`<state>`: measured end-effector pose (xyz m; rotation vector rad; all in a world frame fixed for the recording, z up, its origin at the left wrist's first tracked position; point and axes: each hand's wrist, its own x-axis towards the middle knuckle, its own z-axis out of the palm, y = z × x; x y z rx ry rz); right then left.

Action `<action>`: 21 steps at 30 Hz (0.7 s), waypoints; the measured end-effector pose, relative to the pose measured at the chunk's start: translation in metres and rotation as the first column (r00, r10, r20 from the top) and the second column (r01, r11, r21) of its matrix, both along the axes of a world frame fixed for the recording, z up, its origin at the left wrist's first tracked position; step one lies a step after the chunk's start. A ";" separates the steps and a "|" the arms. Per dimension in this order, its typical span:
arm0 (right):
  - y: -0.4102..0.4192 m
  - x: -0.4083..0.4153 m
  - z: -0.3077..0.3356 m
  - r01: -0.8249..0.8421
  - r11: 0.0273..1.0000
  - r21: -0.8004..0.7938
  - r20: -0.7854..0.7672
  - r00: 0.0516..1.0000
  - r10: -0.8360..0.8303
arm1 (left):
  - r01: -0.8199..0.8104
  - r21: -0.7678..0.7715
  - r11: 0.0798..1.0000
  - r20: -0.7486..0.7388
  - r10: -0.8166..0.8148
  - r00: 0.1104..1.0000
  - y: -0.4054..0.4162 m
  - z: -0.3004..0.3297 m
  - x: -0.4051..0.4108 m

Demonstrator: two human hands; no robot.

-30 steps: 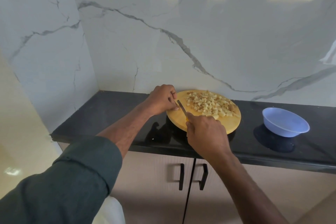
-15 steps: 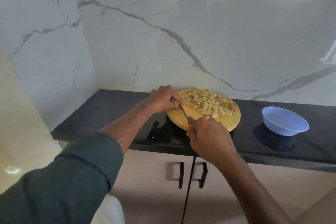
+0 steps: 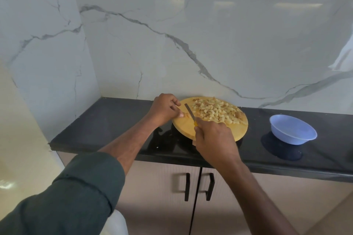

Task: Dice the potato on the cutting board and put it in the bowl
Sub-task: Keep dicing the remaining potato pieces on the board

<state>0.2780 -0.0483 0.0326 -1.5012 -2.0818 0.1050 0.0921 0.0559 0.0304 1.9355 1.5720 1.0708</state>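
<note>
meanwhile, at a black countertop (image 3: pixel 114 129), the left hand (image 3: pixel 165 109) curls its fingers over a small piece of potato (image 3: pixel 186 115) at the left edge of a round wooden cutting board (image 3: pixel 186 128). the right hand (image 3: pixel 214 139) grips a knife (image 3: pixel 190 111), its blade just beside that piece. diced potato (image 3: pixel 215 109) is heaped on the board's far half; a light blue bowl (image 3: pixel 293 129) sits apart, right.
</note>
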 end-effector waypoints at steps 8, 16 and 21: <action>0.006 -0.007 -0.005 0.002 1.000 0.003 0.132 0.991 -0.002 | -0.017 0.027 0.999 0.044 0.016 0.999 -0.001 -0.002 0.003; 0.011 -0.006 -0.006 -0.006 1.000 0.007 0.152 0.988 0.005 | -0.019 0.017 1.000 0.026 0.018 0.999 0.001 -0.003 0.004; 0.015 -0.006 -0.002 -0.012 0.999 -0.030 0.142 0.990 0.016 | -0.013 0.000 1.000 -0.001 0.013 1.000 0.002 0.001 0.005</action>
